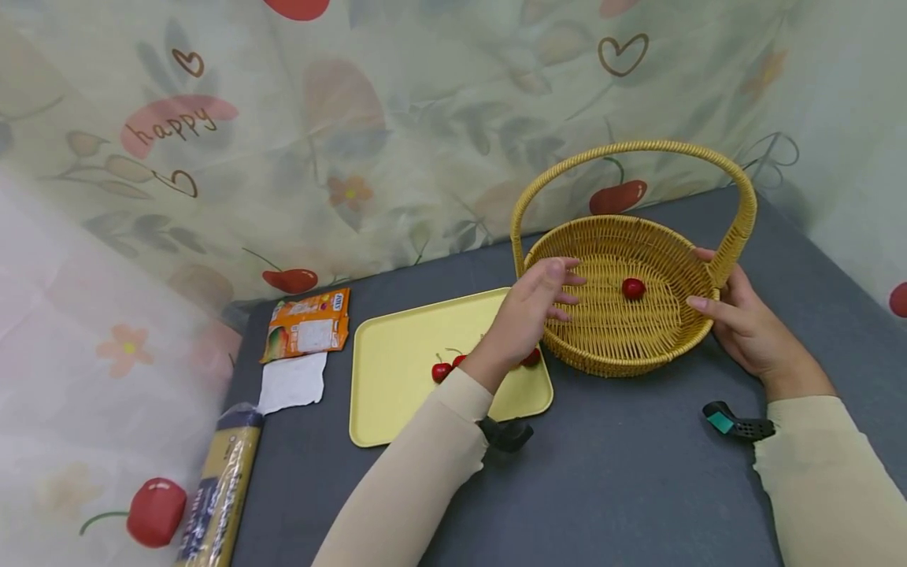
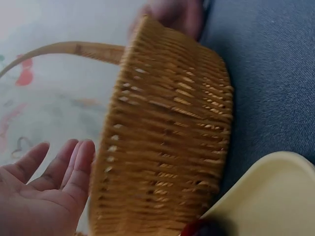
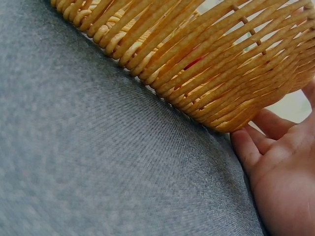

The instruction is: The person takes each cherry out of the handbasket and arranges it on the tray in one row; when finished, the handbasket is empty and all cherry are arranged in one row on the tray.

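Note:
A woven wicker basket (image 1: 659, 346) with a tall arched handle stands on the grey table, one red cherry (image 1: 633, 289) inside it. My right hand (image 1: 754, 335) grips its right side by the handle's foot, thumb over the rim; in the right wrist view the fingers meet the basket's lower wall. Over the left rim reaches my left hand (image 1: 520, 315), holding nothing, its fingers extended, also beside the rim in the left wrist view. Beneath that forearm lies a yellow tray (image 1: 390, 386) with several stemmed cherries (image 1: 441, 372), partly hidden by the hand and wrist.
Left of the tray are an orange snack packet (image 1: 308, 319) and a white tissue (image 1: 292, 383). A long gold and blue package (image 1: 223, 488) lies at the table's left edge. Printed cloth (image 1: 425, 118) hangs behind the table, close to the basket handle.

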Tool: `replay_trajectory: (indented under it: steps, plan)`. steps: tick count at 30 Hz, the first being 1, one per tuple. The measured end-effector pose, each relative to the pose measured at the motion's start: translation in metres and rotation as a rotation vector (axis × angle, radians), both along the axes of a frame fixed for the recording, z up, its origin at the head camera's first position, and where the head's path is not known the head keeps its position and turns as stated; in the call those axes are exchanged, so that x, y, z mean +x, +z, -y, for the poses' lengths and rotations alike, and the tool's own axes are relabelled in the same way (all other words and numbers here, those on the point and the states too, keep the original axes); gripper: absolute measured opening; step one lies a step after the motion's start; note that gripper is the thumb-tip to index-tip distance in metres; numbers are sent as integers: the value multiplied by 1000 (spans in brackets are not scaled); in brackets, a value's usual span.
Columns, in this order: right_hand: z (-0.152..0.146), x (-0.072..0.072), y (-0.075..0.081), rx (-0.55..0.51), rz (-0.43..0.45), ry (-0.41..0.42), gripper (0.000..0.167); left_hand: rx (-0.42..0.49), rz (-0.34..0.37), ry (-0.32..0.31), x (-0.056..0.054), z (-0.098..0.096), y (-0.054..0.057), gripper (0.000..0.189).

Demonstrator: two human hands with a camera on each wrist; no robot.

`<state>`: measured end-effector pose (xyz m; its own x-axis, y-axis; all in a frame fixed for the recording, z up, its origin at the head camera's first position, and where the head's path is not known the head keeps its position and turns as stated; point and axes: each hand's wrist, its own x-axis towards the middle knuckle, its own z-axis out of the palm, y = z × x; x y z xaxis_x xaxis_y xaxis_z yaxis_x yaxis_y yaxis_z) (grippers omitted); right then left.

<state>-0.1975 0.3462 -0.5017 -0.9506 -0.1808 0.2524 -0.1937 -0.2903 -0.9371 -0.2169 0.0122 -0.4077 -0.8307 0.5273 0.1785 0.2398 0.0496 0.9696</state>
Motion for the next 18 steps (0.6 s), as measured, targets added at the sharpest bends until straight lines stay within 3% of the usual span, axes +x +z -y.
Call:
replay_trajectory:
  steps: [10, 18]
  plan:
    - [0, 0, -1, 3, -4, -8, 65, -146, 38, 33, -17, -37, -3, 53]
    - [0, 1, 1, 2, 3, -9, 64, -344, 35, 79, -31, -66, -8, 60]
